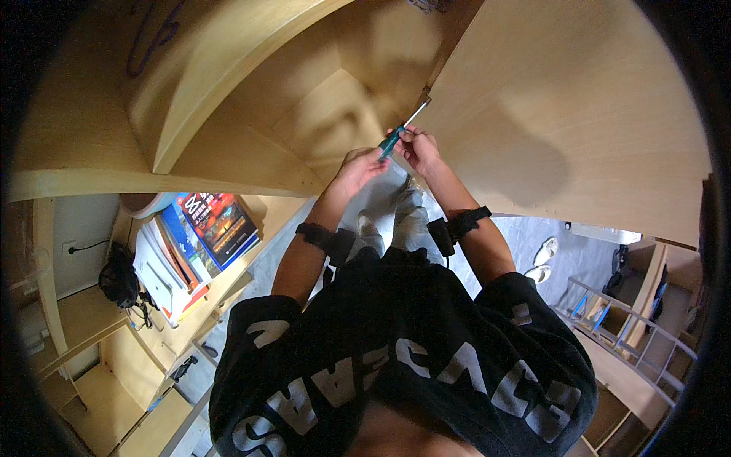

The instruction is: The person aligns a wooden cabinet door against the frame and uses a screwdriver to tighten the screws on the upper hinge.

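Note:
A screwdriver (391, 143) with a green handle and a thin metal shaft slants up and to the right. My left hand (361, 170) is closed on the rear of its handle. Closer to the shaft, the fingers of my right hand (419, 149) grip the front of the handle. The tip of the shaft meets a small metal fitting, seemingly a hinge (427, 97), at the edge of a wide wooden door (563, 114). Whether the tip sits in a screw is too small to tell. To the left of the door opens a wooden cabinet (316, 99).
A curved wooden panel (228, 72) arches over the upper left. Books and magazines (217, 228) are piled on a desk at left, beside a black bag (119, 276). White slippers (542, 259) lie on the grey floor at right, near a metal ladder frame (636, 327).

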A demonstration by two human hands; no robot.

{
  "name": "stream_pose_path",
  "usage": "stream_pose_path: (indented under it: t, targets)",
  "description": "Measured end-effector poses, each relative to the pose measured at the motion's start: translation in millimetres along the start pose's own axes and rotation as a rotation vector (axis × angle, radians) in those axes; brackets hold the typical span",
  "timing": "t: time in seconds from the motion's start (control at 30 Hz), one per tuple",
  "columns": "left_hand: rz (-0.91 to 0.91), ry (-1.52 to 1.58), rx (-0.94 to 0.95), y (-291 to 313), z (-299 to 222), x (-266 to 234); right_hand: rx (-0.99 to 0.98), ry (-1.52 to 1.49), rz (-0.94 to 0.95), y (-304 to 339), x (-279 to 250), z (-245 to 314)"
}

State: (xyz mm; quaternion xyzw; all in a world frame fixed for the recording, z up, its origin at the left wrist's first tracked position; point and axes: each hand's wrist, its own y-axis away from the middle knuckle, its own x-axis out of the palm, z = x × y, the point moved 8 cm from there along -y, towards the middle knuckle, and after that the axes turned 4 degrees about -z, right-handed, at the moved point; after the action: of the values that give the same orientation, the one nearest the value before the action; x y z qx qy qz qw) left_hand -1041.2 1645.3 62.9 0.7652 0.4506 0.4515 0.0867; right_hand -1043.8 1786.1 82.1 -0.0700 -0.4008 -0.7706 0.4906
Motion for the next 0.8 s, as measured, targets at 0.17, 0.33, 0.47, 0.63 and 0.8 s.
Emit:
stream_pose_path:
  t: [0.17, 0.33, 0.47, 0.63, 0.8]
  targets:
    - [-0.053, -0.309, 0.292, 1.8, -14.6, 4.2, 0.071, 0.173, -0.137, -3.1, -12.5, -5.3]
    - [-0.042, 0.137, -0.252, 9.2, 3.5, 14.7, -0.025, 0.153, -0.215, -2.6, -15.4, 3.3]
    - [0.023, 0.132, -0.087, -6.6, 5.3, 8.2, -0.008, 0.01, -0.109, -0.2, -2.6, 4.0]
    - [-0.074, -0.37, 0.45, 3.4, -27.2, 23.9, 0.094, 0.149, -0.009, -17.8, -12.4, -12.3]
    - [0.087, 0.074, -0.148, -1.2, -6.0, 17.3, 0.047, 0.056, 0.044, -10.1, -6.0, 1.7]
